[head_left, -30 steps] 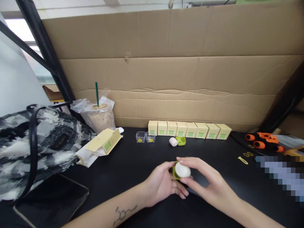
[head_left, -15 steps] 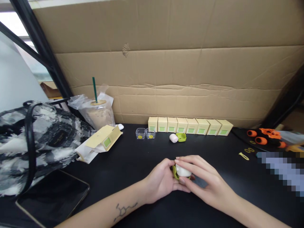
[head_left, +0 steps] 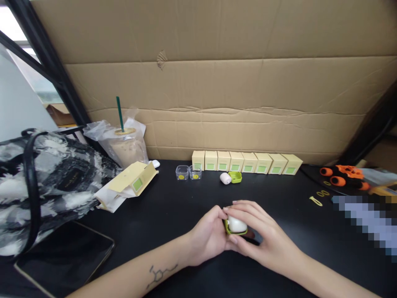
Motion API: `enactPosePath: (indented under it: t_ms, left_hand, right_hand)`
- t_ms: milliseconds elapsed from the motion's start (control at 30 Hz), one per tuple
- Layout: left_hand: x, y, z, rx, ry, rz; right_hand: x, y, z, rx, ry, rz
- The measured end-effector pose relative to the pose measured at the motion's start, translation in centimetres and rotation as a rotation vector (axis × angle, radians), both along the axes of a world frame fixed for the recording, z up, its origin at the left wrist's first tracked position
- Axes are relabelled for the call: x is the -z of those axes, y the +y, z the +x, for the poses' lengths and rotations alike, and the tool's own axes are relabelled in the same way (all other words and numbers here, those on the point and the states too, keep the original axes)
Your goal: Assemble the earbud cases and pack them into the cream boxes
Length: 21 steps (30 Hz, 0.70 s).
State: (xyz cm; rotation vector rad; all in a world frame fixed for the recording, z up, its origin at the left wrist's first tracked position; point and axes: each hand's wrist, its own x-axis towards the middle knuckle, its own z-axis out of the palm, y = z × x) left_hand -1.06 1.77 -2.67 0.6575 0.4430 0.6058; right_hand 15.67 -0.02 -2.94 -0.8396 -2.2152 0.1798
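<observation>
My left hand is closed around a small green square shell, gripping its left side over the black table. A smooth white rounded piece sits in the shell; its exact kind is unclear. Curved over that piece from the right, my right hand has its fingertips at the top and its thumb at the lower edge. Parts of both things are hidden by the fingers. Farther back on the table, a pale pink rounded piece lies against another green square shell.
Several pale yellow boxes stand in a row before the cardboard wall. Two clear cups are left of them. An opened box, bagged drink, tablet and bag lie left; orange-black tools right.
The view has shifted slightly. My right fingers have moved a little on the white piece, and more of it and the green rim shows below them.
</observation>
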Motion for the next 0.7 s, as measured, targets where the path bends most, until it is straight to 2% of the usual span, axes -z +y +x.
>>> enactPosePath:
  t_ms: [233,700]
  left_hand:
    - [0.62,0.2,0.18,0.045,0.016,0.047]
    - [0.31,-0.03,0.3,0.044,0.105,0.074]
  right_hand:
    - [-0.22,-0.55,-0.67,0.057,0.106,-0.218]
    - [-0.8,-0.31,-0.88,0.045,0.088,-0.218]
